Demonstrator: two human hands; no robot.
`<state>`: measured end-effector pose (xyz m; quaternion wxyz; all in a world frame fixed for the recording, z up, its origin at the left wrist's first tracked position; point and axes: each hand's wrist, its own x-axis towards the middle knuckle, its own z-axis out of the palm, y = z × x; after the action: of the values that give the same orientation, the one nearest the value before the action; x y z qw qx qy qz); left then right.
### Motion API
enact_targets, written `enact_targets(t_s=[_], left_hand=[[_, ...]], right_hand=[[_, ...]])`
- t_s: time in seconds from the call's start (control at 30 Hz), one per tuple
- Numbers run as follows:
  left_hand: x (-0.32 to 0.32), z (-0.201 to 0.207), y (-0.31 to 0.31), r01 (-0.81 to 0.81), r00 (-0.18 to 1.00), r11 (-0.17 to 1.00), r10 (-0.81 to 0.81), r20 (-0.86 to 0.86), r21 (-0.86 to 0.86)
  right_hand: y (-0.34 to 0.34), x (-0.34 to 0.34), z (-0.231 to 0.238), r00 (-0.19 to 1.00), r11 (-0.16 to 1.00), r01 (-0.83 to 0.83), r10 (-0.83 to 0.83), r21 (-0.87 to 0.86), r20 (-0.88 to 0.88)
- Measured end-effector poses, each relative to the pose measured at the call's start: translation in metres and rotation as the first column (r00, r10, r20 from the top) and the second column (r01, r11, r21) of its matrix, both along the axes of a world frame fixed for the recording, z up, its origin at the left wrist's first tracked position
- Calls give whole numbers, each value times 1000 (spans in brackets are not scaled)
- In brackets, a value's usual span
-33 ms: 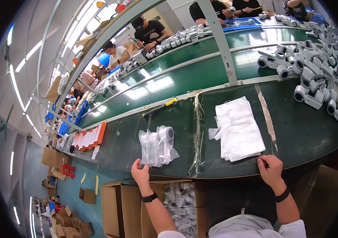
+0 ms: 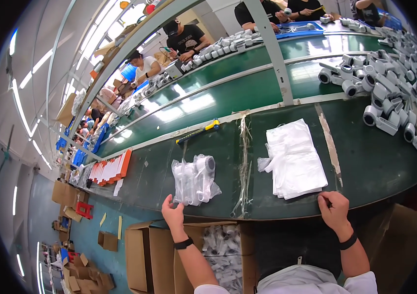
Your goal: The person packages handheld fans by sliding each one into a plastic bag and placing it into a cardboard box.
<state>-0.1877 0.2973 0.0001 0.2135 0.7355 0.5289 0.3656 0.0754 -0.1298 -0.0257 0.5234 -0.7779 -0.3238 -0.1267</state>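
Observation:
A clear plastic bag [image 2: 196, 181] with several white-and-grey device parts inside lies on the dark green table. My left hand [image 2: 173, 215] is at the table's front edge, by the bag's lower left corner. Its thumb and fingers are apart and it grips nothing; the fingertips are at or close to the plastic. To the right lies a stack of flat white plastic bags [image 2: 297, 164]. Beside the stack's lower right corner rests my right hand [image 2: 334, 209], fingers curled in, with nothing showing in them.
A yellow-and-black tool [image 2: 198, 131] lies behind the bagged parts. Orange trays with white slips [image 2: 112, 169] stand at left. White-and-grey devices [image 2: 384, 98] are heaped at right. An open carton [image 2: 222, 255] of bagged parts sits below the table edge. Co-workers sit across the green conveyor [image 2: 208, 93].

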Motion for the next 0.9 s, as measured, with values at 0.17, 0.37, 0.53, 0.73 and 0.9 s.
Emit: enact_targets(t_s=[0.17,0.37,0.53,0.73,0.9], left_hand=[[-13,-9,17,251,904,935,-133,407,-251],[-20,-14,26,263,923,932,-168,346,-250],[-16,-22,39,103,994,993,-100,-50,56],[-19,-24,48,-4,999,990,-2,37,143],[-13,-13,42,-33,932,999,19,361,31]], right_hand=[[-1,-2,3,1000,1000,-3,3,-7,7],[-2,-2,2,1000,1000,-10,10,0,27],[-3,-2,2,999,1000,-8,8,-8,40],[-2,-2,2,999,1000,-2,3,-11,49],[-2,-2,0,999,1000,-2,2,-18,48]])
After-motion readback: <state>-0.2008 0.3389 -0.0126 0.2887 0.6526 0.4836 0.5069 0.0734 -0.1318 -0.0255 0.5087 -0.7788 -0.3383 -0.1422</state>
